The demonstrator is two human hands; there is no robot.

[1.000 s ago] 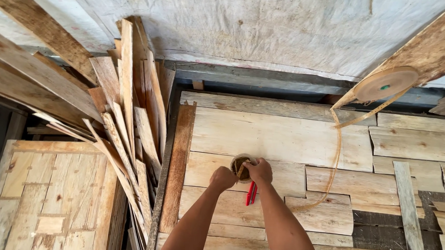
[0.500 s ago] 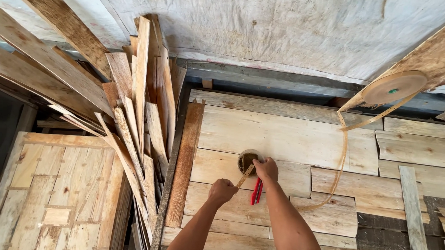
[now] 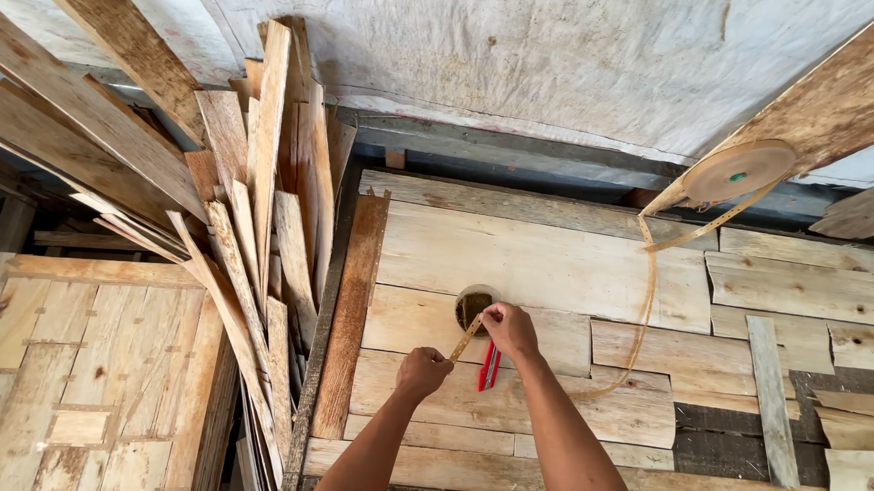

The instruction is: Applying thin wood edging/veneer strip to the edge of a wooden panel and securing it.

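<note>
My left hand point(image 3: 422, 372) and my right hand point(image 3: 509, 329) hold the two ends of a short stretch of thin tan tape point(image 3: 466, 339), pulled taut and slanted between them over pale veneer sheets point(image 3: 534, 264). The right hand is just beside a small round pot of dark glue point(image 3: 473, 305) standing on the sheets. A red-handled tool point(image 3: 489, 367) shows below the right hand; I cannot tell whether it hangs from the hand or lies on the wood. A long loop of tape point(image 3: 645, 314) runs up to a tape roll point(image 3: 738, 172) at the upper right.
A stack of loose wooden strips point(image 3: 261, 228) leans at the left of the sheets. A patched veneer panel point(image 3: 78, 367) lies at the lower left. Narrow offcuts point(image 3: 772, 398) lie at the right. A white plastic sheet point(image 3: 524, 53) covers the back wall.
My two hands were together over the glue pot. The left hand has since drawn back toward me, stretching the tape out from the right hand.
</note>
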